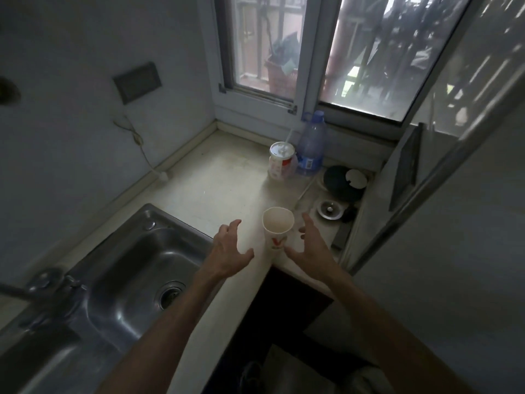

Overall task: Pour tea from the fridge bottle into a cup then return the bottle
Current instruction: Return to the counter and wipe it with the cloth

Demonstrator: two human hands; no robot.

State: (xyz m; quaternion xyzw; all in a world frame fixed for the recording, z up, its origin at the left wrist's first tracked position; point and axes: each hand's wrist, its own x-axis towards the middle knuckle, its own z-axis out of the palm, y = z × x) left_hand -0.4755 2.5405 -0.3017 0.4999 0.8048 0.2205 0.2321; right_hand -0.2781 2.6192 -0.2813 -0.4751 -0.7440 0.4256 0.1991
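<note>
Cup [277,229] upright, empty, btwn spread hands.

— What colour is the paper cup [277,229]?
— White, with a red and orange mark on its side.
— And the bench [216,177]?
— Pale cream, with some faint dirty specks.
— What about the sink [136,268]?
— Shiny grey metal.
— I see a big bottle [311,145] by the window.
— It is see-through blue, with a blue cap and a blue label with white on it.
— And the can [279,162] next to it?
— White and red, with a white top.
— What is the round thing [342,183] on the right?
— It is black, and a white piece lies on it.
— And the walls [71,38]?
— Grey-white, with a dark grey plate [137,81] on one.
</note>
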